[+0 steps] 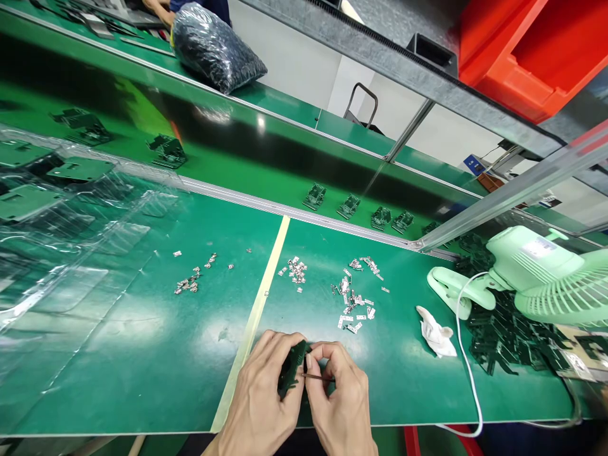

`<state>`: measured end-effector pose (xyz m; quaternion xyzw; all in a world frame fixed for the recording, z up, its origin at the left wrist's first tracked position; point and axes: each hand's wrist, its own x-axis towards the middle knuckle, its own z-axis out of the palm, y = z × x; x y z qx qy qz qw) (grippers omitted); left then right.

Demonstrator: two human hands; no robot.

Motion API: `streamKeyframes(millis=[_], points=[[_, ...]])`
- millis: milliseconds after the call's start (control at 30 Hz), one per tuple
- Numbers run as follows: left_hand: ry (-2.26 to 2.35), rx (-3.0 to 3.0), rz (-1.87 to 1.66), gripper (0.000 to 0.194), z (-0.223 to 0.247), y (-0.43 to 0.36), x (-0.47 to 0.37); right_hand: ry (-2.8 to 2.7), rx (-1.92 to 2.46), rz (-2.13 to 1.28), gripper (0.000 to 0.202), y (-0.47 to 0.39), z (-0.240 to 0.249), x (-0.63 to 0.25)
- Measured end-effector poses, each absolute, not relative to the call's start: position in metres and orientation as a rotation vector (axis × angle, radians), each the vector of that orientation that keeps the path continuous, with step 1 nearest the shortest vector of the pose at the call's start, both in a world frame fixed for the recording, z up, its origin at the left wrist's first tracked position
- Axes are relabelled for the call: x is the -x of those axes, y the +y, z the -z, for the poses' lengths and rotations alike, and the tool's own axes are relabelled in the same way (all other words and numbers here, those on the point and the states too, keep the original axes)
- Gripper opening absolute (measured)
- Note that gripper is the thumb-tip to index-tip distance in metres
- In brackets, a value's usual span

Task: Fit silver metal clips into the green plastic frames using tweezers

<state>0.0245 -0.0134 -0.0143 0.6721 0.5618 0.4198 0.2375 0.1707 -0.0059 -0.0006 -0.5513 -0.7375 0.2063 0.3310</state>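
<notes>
Near the table's front edge, my left hand [266,392] is closed around a dark green plastic part [292,366], which stands tilted between thumb and fingers. My right hand [339,396] is right beside it, its fingers pinched on a thin dark rod-like tool [318,377] whose end points at the green part. What the tool's tip touches is too small to tell. Beyond my hands lie small metal pieces [297,271] in a loose pile, and more flat metal plates [349,297] are scattered to their right.
Yellow tape [251,323] crosses the green table [156,354]. Clear plastic trays [71,253] with green parts fill the left. At right are a white cloth [436,332], a green fan [532,272], its white cable [463,354] and piled dark parts [503,335]. A person's arm [159,11] shows behind.
</notes>
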Motion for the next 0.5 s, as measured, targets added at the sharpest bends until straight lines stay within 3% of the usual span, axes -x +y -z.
streamKeyframes(millis=[500], points=[[1.418, -1.892, -1.192, 0.059, 0.023, -0.018, -0.022, -1.746, 1.620, -0.733, 0.012, -0.013, 0.008, -0.172]])
